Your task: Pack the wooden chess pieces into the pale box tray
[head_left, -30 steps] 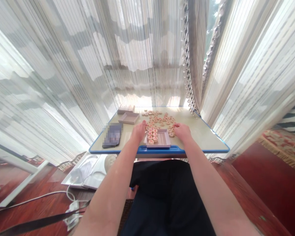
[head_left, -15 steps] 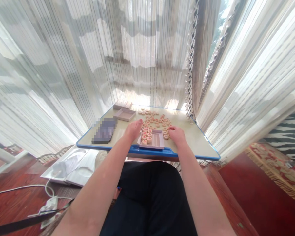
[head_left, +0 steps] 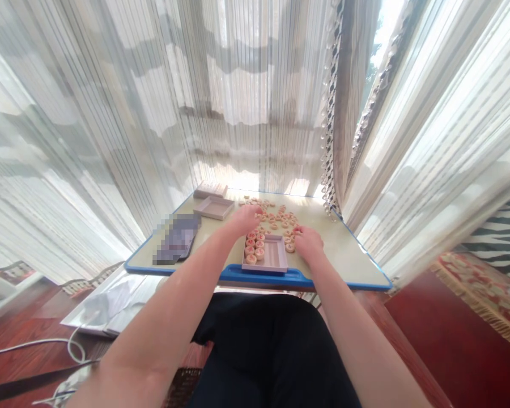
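A small pink-grey tray [head_left: 274, 260] sits at the near edge of a blue-rimmed table [head_left: 348, 243] and holds several round wooden chess pieces [head_left: 255, 249] in its left half. Many more loose pieces [head_left: 276, 216] lie scattered behind it. My left hand [head_left: 246, 218] reaches over the loose pieces beyond the tray's far left corner, fingers curled down onto them. My right hand [head_left: 308, 243] rests just right of the tray, fingers bent over pieces beside it. What either hand grips is too small to see.
An empty tray [head_left: 215, 207] and a flat box [head_left: 210, 189] lie at the table's far left, a dark blurred object [head_left: 176, 245] at the near left. Sheer curtains surround the table. Papers and a white cable [head_left: 106, 306] lie on the wooden floor at left.
My left hand has moved forward from beside the tray out over the loose pieces. My right hand has stayed beside the tray's right side. The camera view has shifted slightly.
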A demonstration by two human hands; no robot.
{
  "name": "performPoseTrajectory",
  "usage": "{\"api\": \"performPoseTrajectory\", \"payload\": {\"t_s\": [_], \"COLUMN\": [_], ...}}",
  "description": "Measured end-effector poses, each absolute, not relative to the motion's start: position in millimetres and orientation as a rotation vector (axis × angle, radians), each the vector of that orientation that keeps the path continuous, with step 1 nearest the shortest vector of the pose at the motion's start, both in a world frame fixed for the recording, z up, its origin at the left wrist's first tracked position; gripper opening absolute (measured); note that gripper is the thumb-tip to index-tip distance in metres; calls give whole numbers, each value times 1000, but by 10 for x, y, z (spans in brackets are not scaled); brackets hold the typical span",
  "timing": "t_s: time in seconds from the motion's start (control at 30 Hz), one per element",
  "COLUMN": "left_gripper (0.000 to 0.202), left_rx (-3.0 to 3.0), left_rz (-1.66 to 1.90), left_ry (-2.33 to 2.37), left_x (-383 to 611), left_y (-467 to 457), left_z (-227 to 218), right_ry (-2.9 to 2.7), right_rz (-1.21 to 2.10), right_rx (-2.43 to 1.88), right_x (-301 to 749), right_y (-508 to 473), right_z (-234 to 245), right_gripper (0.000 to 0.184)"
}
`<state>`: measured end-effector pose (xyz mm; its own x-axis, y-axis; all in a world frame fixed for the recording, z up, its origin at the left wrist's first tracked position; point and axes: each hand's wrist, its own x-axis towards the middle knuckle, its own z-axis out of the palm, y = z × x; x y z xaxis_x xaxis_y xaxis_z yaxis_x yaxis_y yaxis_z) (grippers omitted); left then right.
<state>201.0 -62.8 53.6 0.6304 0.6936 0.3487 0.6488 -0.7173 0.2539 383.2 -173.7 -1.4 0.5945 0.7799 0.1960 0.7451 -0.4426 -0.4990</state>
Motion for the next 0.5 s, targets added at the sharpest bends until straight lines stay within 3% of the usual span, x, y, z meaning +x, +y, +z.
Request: {"api": "performPoseTrajectory", "payload": {"t_s": [0.33,0.5], "left_gripper": [33,30], "left_rx": [2826,2849], "left_rz": [566,600], "left_ry": [1038,1016], "left_x": [2206,2281], "left_y": [-172,-40], "left_z": [586,426], "right_ry": [-1709,-1805], "right_rz": [6,-27], "right_rx": [-2040,-1939], "right_x": [4021,3979], "right_y": [-1088,-750], "right_z": [390,322], "right_gripper": [33,29]}}
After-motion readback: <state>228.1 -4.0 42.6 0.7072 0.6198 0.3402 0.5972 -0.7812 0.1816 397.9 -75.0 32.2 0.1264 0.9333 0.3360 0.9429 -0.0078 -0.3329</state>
